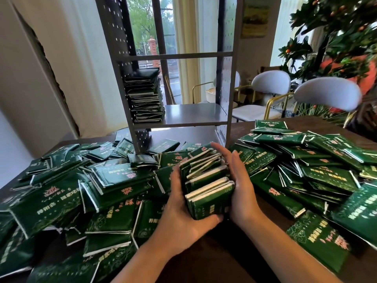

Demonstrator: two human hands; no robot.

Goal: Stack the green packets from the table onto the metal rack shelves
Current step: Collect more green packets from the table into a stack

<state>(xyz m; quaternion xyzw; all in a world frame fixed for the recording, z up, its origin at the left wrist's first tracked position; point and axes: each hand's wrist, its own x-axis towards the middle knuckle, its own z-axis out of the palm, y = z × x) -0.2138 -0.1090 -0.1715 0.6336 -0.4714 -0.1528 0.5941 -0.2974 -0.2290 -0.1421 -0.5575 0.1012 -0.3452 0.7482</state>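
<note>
Clamping bundle of green packets [207,181] btwn left hand [179,203] & right hand [237,180] (fingers curled), above table [224,250].

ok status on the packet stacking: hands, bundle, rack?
Left hand and right hand clamp a bundle of packets above the table. Rack shelf holds one stack at left. Path clear.

Soft daylight comes in through the tall window [155,37] behind the metal rack [177,58], leaving the room evenly bright. The glass is pale and slightly washed out. The rack's near faces sit in shade against it. Glossy green packets [114,180] catch dull white sheen on their wrappers. Shadows on the dark table [220,248] are faint. The wide lens bends the edges; the chairs [326,92] and plant [342,33] at right look smeared.
</note>
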